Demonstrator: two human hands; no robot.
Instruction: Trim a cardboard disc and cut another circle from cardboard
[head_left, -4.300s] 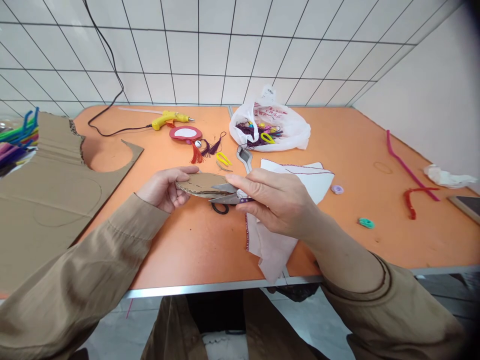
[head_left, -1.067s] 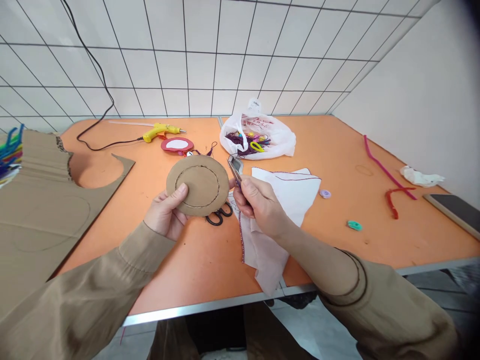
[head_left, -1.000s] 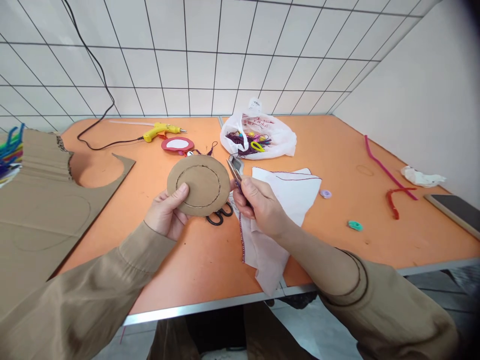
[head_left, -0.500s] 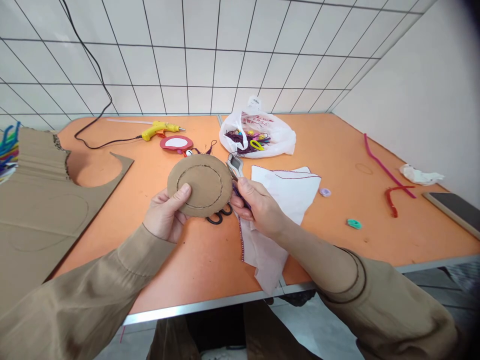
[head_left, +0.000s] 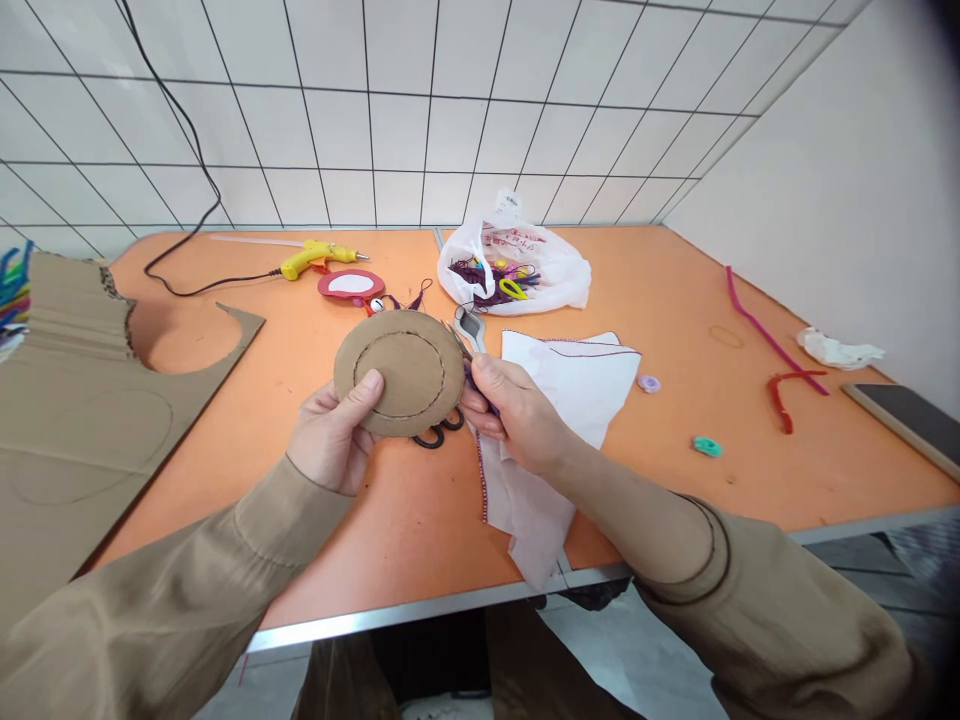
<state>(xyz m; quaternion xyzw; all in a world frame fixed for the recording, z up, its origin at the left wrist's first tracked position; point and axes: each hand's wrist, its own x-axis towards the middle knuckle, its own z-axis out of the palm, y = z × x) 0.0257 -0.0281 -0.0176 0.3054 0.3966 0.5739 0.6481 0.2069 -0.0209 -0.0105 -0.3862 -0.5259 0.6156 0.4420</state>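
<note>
A round brown cardboard disc (head_left: pixel 409 365) with a circle drawn or scored inside its edge is gripped by my left hand (head_left: pixel 334 435), the thumb on top and fingers beneath. At the disc's right edge, my right hand (head_left: pixel 517 405) is closed around a pair of scissors (head_left: pixel 462 341); their handles, partly hidden by my fingers, look purple, and the narrow metal blades point up and left. Below the disc show the black handle loops of another pair of scissors (head_left: pixel 439 433) on the table. A grey tool head (head_left: pixel 471 326) lies just beyond my right hand.
White cloth (head_left: pixel 574 385) with red-stitched edges lies under my right forearm. Cut cardboard (head_left: pixel 82 420) covers the left side. Behind are a yellow glue gun (head_left: pixel 322 258), a red-and-white oval (head_left: pixel 350 284) and a plastic bag (head_left: pixel 559 270). Pipe cleaners (head_left: pixel 772 330) and a phone-like slab (head_left: pixel 907 420) lie right.
Almost nothing differs. The view has shifted very slightly, and both hands keep the disc and scissors in nearly the same place.
</note>
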